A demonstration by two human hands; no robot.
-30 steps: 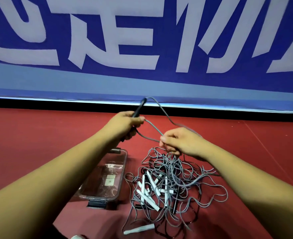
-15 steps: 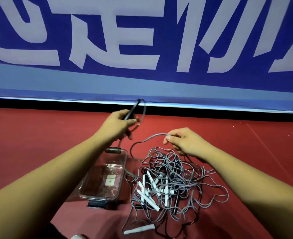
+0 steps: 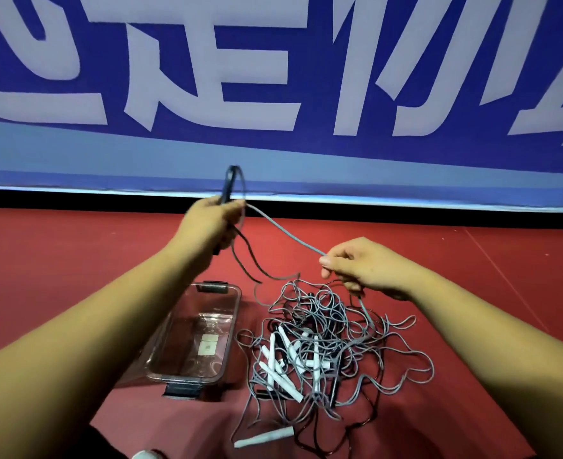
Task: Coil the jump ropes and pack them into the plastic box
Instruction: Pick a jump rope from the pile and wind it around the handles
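While your left grip (image 3: 212, 223) holds a black handle (image 3: 227, 185), your right grip (image 3: 363, 266) pinches grey rope (image 3: 286, 234) above the pile (image 3: 323, 342).

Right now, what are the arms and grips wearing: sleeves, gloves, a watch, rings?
Nothing that shows. The left forearm and right forearm are bare up to the frame's edge, no sleeves in view. The left grip and right grip are bare hands: no gloves, watch, bands or rings visible.

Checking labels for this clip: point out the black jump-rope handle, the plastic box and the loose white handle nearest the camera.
black jump-rope handle (image 3: 227, 184): head view, upper end.
plastic box (image 3: 234, 326): head view, right rim.
loose white handle (image 3: 263, 437): head view, its middle.
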